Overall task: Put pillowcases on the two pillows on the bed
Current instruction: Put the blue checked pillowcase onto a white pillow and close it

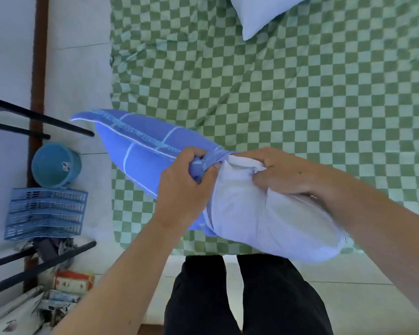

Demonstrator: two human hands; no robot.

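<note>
Blue pillowcase (140, 151) w/ white grid lines is getting worked over a white pillow (264, 218), both held up in the air above the near edge of the bed (300, 105) w/ green-checked sheet. Far end of the pillow is already inside the case; near end is still sticking out bare toward the person.

Left hand (186, 184) is fisting tight around the bunched opening of the case, prob. so the mouth stays gathered and can be dragged along the pillow. Right hand (283, 170) is clamping down on the pillow's top edge just beside the case mouth, fingers curled into the stuffing; looks like it's squashing the fill so fabric slides past. Holding the lot off the bed likely keeps the case from snagging on the sheet.

Second pillow (261, 15) is lying uncovered at the far side of the bed, well apart, partly cut off by the frame. No 2nd case is showing.

Judgement: first pillow approx. half covered, second not yet started.
</note>
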